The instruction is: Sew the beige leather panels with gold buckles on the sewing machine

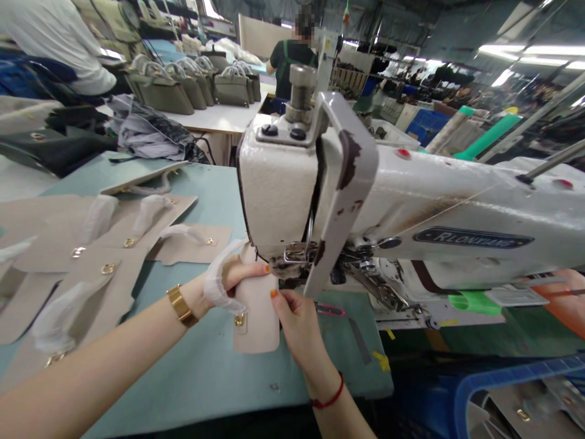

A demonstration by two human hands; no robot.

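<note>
- Panel, beige (258, 334): held on the teal worktop (196, 366), its upper end set at the needle area of the white sewing machine (278, 195).
- Left hand (235, 271): thumb laid on the panel's upper part, wrist circled by a gold band (181, 306). Fingers partly hidden — whether they are clamped cannot be told.
- Right hand (299, 320): panel's right edge pinched, thumb on top, fingers curled; a red cord (329, 396) is worn at the wrist.
- Hands: near each other, apart, both at the panel.
- Wrapped handle (214, 286): curved over the left hand, its lower end by a gold fitting (240, 319) on the panel.
- Pink snips (333, 310): seen just right of the right hand, with a grey strip (360, 341) and yellow scrap (381, 361) further right.
- Left side: more beige panels (167, 253) are spread, overlapping — white-wrapped handles attached.
- Lower right: beige pieces (507, 405) are held in a blue bin (461, 396).
- Behind: olive handbags (162, 91) are lined up on a white table (219, 121).
</note>
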